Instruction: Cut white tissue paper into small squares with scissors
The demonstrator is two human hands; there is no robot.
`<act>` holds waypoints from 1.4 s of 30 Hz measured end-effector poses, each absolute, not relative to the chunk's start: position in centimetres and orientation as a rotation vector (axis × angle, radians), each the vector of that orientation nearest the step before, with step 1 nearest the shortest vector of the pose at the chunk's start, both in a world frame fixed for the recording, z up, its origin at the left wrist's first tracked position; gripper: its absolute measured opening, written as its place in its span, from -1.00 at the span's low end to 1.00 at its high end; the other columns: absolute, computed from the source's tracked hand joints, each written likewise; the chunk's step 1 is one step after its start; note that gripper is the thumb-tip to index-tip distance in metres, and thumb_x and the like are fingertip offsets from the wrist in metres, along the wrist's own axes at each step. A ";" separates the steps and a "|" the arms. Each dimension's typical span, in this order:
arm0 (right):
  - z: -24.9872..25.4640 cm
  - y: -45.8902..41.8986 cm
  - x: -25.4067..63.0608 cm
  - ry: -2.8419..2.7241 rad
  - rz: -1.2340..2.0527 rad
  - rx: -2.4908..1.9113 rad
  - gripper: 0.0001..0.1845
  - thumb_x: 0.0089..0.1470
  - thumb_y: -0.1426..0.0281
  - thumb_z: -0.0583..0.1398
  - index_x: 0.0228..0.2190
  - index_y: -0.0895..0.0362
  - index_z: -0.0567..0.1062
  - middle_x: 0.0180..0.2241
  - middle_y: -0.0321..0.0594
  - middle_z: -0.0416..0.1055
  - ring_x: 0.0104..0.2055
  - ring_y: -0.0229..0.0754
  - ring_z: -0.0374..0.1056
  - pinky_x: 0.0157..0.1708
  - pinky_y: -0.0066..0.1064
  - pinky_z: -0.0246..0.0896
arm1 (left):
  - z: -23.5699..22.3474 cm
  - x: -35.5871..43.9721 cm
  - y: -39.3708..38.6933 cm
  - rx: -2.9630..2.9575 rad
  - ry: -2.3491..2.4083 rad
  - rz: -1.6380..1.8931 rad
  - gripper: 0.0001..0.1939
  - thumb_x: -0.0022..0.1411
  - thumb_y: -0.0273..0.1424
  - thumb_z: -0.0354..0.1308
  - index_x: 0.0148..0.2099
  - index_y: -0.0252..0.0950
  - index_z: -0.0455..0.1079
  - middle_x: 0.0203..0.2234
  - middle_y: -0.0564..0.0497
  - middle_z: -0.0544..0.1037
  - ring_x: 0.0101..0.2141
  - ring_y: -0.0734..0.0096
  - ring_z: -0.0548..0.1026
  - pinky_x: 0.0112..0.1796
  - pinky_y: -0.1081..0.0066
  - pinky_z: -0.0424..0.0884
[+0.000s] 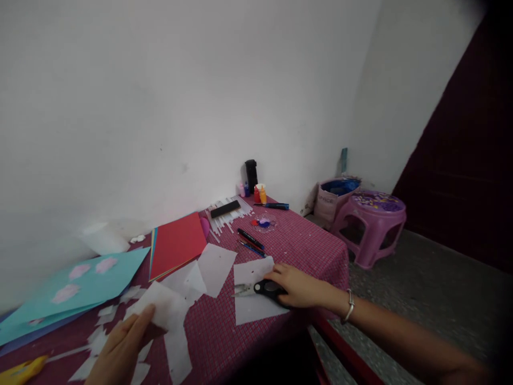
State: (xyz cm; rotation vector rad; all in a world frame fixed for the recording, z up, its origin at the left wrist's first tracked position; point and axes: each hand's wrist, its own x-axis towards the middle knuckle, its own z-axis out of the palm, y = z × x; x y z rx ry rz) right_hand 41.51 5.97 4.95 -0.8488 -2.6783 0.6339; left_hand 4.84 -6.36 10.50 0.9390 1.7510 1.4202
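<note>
My left hand (126, 342), at the lower left, pinches a thin white sheet of paper (162, 305) between thumb and fingers. My right hand (294, 286) is closed round the black handles of the scissors (244, 290), whose blades point left. Beneath them a square white sheet (256, 313) lies on the table. Between my hands more white sheets (216, 264) overlap, and small torn scraps (106, 315) lie to the left of them. My right fingertips are partly hidden behind the hand and handles.
Teal paper (92, 286) with pink patches and a red sheet stack (180, 243) lie along the wall. A yellow cutter (24, 370) sits at bottom left. Beyond my hands are pens (251, 238), a phone (225, 208) and paint bottles (263, 194). A pink stool (368, 227) stands right.
</note>
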 end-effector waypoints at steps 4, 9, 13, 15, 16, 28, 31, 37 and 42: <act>4.7 6.1 41.9 -2.678 0.604 -0.850 -0.36 -0.11 0.53 0.20 0.07 0.09 0.33 -0.01 -0.08 0.30 -0.02 -0.07 0.24 -0.02 -0.26 0.09 | 9.1 4.4 -5.9 0.985 1.678 1.169 -0.59 -0.09 0.02 0.27 -0.46 -0.25 0.48 -0.51 0.02 0.58 -0.37 0.21 0.52 -0.21 0.33 0.46; 5.4 5.7 41.8 -2.688 0.511 -0.883 -0.53 -0.03 0.45 0.21 -0.02 0.10 0.41 -0.09 -0.07 0.38 -0.07 -0.03 0.29 -0.04 -0.21 0.13 | 9.2 4.9 -5.3 1.067 1.708 1.244 -0.63 -0.05 -0.05 0.28 -0.50 -0.29 0.46 -0.63 0.08 0.48 -0.53 0.41 0.42 -0.45 0.48 0.39; 6.7 5.3 39.0 -2.500 0.554 -0.851 -0.72 0.10 0.44 0.12 -0.12 0.15 0.47 -0.18 -0.09 0.44 -0.13 -0.08 0.33 -0.08 -0.25 0.17 | 9.8 6.3 -5.2 0.913 1.520 1.400 -0.63 -0.09 -0.10 0.33 -0.55 -0.33 0.43 -0.67 0.09 0.45 -0.57 0.46 0.40 -0.48 0.47 0.40; 7.4 4.9 36.3 -2.371 0.737 -0.719 -0.77 0.10 0.47 0.11 -0.19 0.15 0.48 -0.25 -0.16 0.47 -0.20 -0.17 0.35 -0.16 -0.35 0.21 | 9.9 6.8 -5.2 0.838 1.451 1.472 -0.62 -0.14 -0.13 0.36 -0.62 -0.33 0.38 -0.70 0.10 0.43 -0.59 0.47 0.40 -0.49 0.46 0.42; 7.7 4.7 34.8 -2.309 0.837 -0.654 -0.79 0.09 0.48 0.11 -0.23 0.15 0.49 -0.29 -0.19 0.47 -0.26 -0.21 0.36 -0.22 -0.40 0.22 | 9.9 6.9 -5.3 0.817 1.429 1.493 -0.61 -0.16 -0.14 0.37 -0.65 -0.33 0.35 -0.72 0.11 0.41 -0.60 0.48 0.39 -0.50 0.46 0.42; 8.1 2.2 23.9 -2.277 0.934 -0.439 -0.57 -0.01 0.36 0.26 -0.06 0.16 0.39 -0.16 -0.12 0.39 -0.17 -0.17 0.32 -0.17 -0.36 0.21 | 9.3 6.3 -6.5 0.647 1.269 1.604 -0.69 -0.10 -0.27 0.38 -0.32 -0.36 0.50 -0.44 -0.03 0.62 -0.42 0.37 0.55 -0.39 0.43 0.49; 7.7 1.6 23.0 -2.394 0.874 -0.448 -0.35 -0.12 0.24 0.34 0.00 0.17 0.33 -0.11 -0.06 0.38 -0.10 -0.07 0.30 -0.13 -0.30 0.18 | 8.7 6.4 -6.4 0.651 1.252 1.621 -0.70 -0.09 -0.26 0.37 -0.33 -0.35 0.50 -0.44 -0.04 0.62 -0.43 0.37 0.54 -0.37 0.41 0.50; 6.5 1.3 21.5 -2.406 1.037 -0.577 -0.68 0.05 0.43 0.14 -0.10 0.17 0.40 -0.20 -0.12 0.44 -0.19 -0.12 0.33 -0.23 -0.37 0.17 | 7.8 6.6 -6.7 0.688 1.248 1.604 -0.69 -0.21 -0.35 0.43 -0.34 -0.33 0.53 -0.42 -0.05 0.63 -0.42 0.36 0.54 -0.32 0.40 0.48; 5.8 2.3 20.7 -2.421 1.184 -0.656 -0.69 0.11 0.56 -0.04 -0.23 0.20 0.46 -0.32 -0.22 0.46 -0.33 -0.28 0.34 -0.37 -0.52 0.18 | 7.5 6.4 -7.4 0.817 1.296 1.481 -0.64 -0.19 -0.43 0.42 -0.24 -0.34 0.54 -0.42 -0.04 0.63 -0.41 0.37 0.53 -0.31 0.43 0.44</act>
